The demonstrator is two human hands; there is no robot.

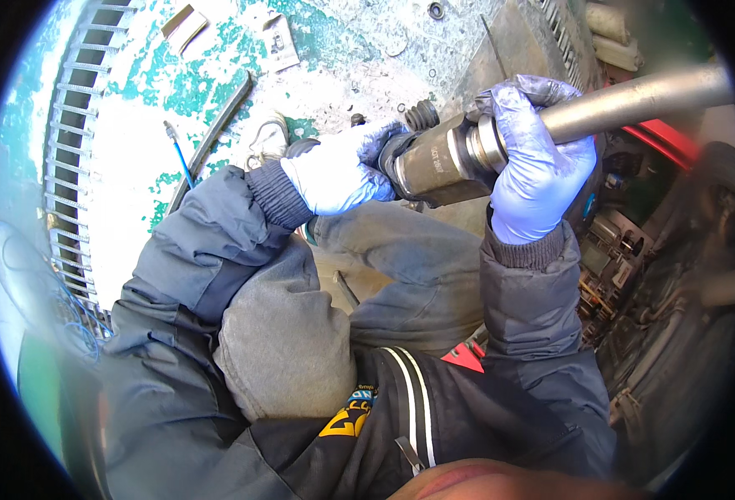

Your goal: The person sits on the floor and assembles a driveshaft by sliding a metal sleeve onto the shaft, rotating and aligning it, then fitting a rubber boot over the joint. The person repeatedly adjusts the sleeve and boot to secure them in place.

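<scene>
A drive shaft lies across both of my hands, its bare metal tube running up to the right edge. At its left end is a thick dark joint housing, with shiny metal rings beside my right hand. My left hand, in a pale blue glove, is closed around the dark end of the housing; its fingertips are partly hidden. My right hand, its glove smudged with grease, wraps around the shaft just past the rings. Behind the housing, a dark ribbed part sits on the floor.
A long dark metal bar and a thin blue tool lie on the worn floor at left. Farther off are a small cardboard box and a floor grate. A tray of tools stands right of my right arm.
</scene>
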